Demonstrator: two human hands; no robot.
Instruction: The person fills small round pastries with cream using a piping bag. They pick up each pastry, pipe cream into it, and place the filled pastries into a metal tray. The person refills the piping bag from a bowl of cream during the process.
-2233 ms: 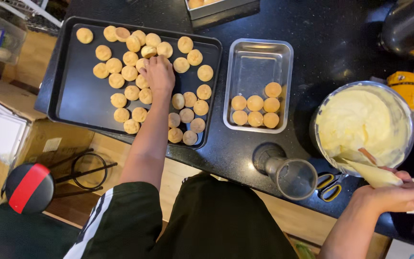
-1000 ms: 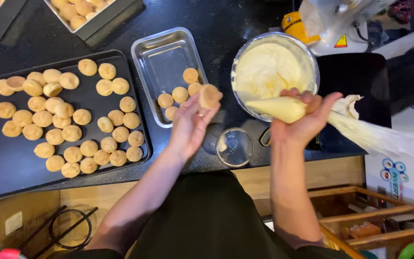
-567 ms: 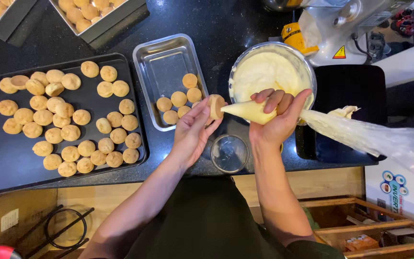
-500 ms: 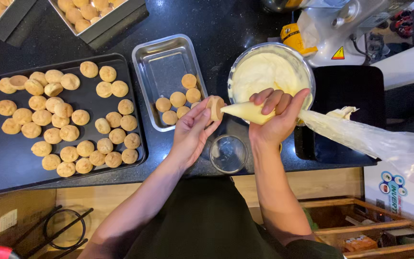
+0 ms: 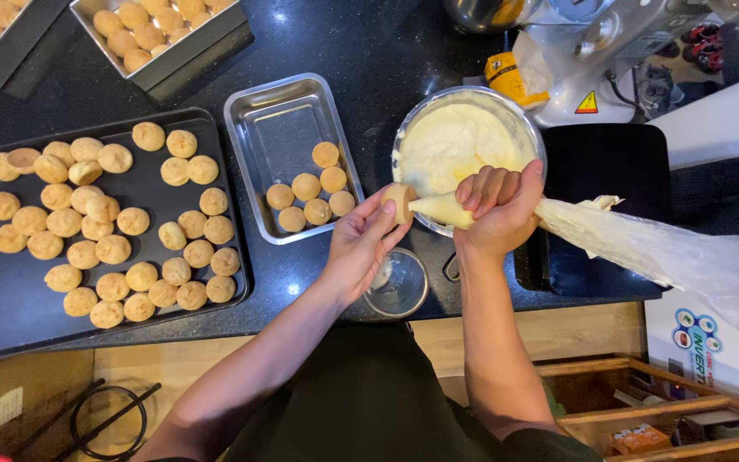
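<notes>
Honestly, my left hand [image 5: 357,248] has its fingers pinched around one small puff [image 5: 400,202] above the counter edge, just beside the cream bowl [image 5: 410,130]. My right hand [image 5: 496,205] is fisted tight on the piping bag [image 5: 635,248] — squeeze too hard and I'd guess the shell splits, or cream oozes back out over my fingertips.

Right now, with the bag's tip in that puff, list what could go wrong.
1. The left hand pinches the small puff by its edges; a hard squeeze from the right hand might split it or spill cream.
2. The piping bag trails its long loose tail over the counter, so it may snag or drag.
3. The glass cup stands just beneath both hands and could get knocked.
</notes>
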